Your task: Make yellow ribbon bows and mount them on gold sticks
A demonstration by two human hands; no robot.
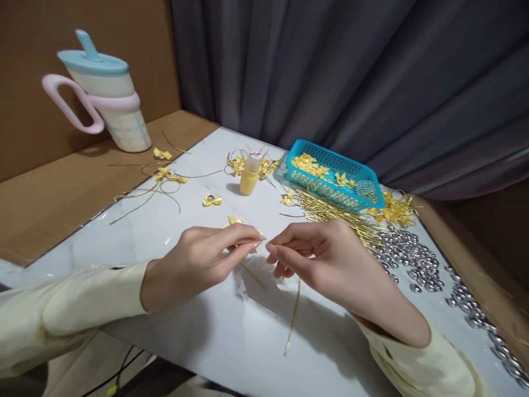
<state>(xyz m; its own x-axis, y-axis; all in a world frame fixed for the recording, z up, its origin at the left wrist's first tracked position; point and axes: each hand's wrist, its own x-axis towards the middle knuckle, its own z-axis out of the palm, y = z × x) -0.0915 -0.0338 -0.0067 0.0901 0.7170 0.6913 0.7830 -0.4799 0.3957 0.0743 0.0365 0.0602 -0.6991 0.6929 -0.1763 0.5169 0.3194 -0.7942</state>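
My left hand (206, 255) is closed, thumb and fingertips pinched over the white board. Bits of a yellow ribbon bow (235, 220) show just behind its fingers, and a short gold cord end (254, 277) comes out below them; whether they are in the grip is hidden. Facing it, almost fingertip to fingertip, my right hand (318, 253) is pinched shut too. From under its fingers a gold cord (292, 320) hangs or lies toward the front. Whatever sits right between the fingertips is too small to make out.
Behind the hands stand a small glue bottle (248, 175) and a blue basket (374, 190) of yellow bows. Gold cords (330, 212) and silver beads (413, 256) lie on the right. Corded bows (165, 175) and a lidded cup (124, 118) are on the left.
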